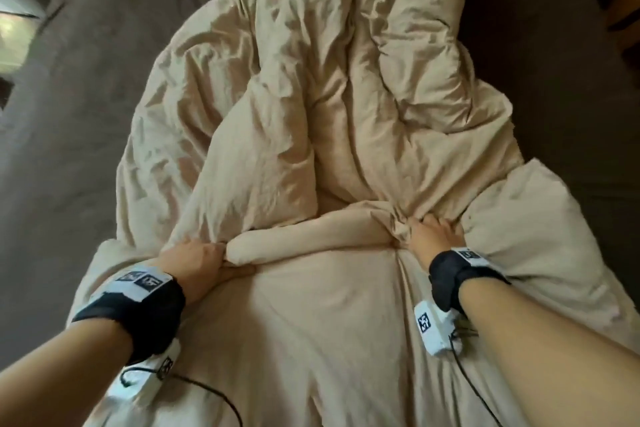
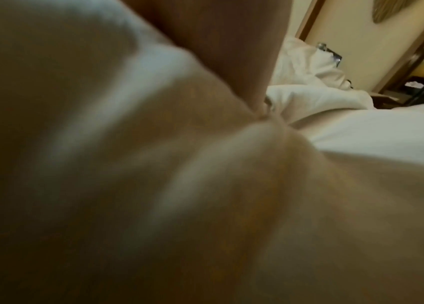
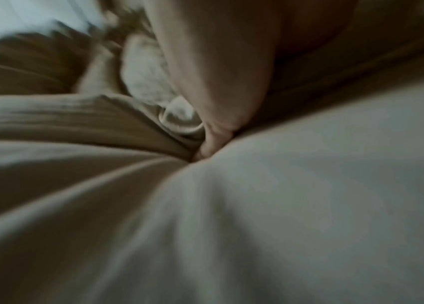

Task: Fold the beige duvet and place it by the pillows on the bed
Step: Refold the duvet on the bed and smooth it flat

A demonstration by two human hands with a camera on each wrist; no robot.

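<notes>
**Both hands gripping the duvet's folded edge**

From my remote seat, the head view gives me the clearest read. The beige duvet lies crumpled along the middle of the bed, whose brown sheet shows on either side of it. The near part of the duvet is smoother and runs toward the camera, and a rolled ridge of fabric crosses between the two hands.

My left hand is closed around the left end of that ridge, with the fingers curled over the top and the thumb tucked underneath. My right hand is bunched into a gathered knot of cloth at the right end, fingers curled into the folds. Both hands rest low on the duvet, well apart from each other.

The left wrist view is mostly blurred fabric close to the lens, but white pillows show beyond it, against a pale wall (a dark wooden frame stands beside them). The right wrist view shows a thumb pressed into creased cloth, with pleats radiating from the pinch point. Black straps with white marker blocks sit on both wrists, cables trailing.
</notes>
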